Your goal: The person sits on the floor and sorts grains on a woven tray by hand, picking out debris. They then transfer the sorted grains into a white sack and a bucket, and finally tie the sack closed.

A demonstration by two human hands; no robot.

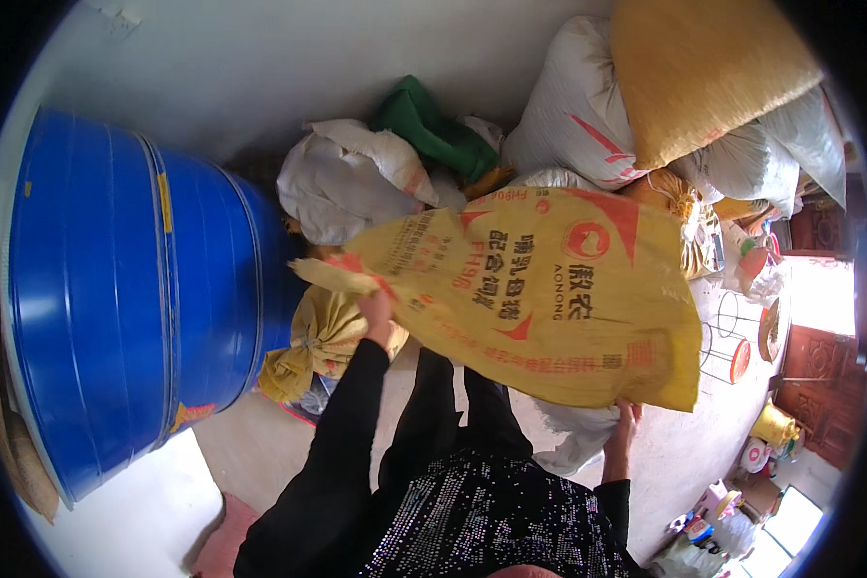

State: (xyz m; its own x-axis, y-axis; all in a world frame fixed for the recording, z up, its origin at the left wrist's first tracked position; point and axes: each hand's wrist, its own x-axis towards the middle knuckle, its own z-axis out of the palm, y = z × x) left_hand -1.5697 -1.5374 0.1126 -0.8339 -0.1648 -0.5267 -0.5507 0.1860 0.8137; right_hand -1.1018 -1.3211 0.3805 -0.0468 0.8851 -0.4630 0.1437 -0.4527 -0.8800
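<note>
Stretched out before me is a yellow woven feed sack (pixel 549 289) bearing red and black print. My left hand (pixel 377 316) is closed around its gathered, narrow end. At the wide end, my right hand (pixel 627 415) grips the lower edge, with the fingers partly hidden by the sack. Just beneath that edge hangs a white woven sack (pixel 578 437); whether my right hand also holds it is unclear. Below my left hand, on the floor, stands a tied yellow sack (pixel 325 336). The large sack looks slack and flat.
A big blue drum (pixel 137 289) occupies the left. Along the wall lie a white sack (pixel 354 180), a green sack (pixel 433 126) and a full white sack (pixel 571 108), with a tan sack (pixel 708 72) piled at right. A red-topped stool (pixel 740 361) lies near the wooden door (pixel 816 390).
</note>
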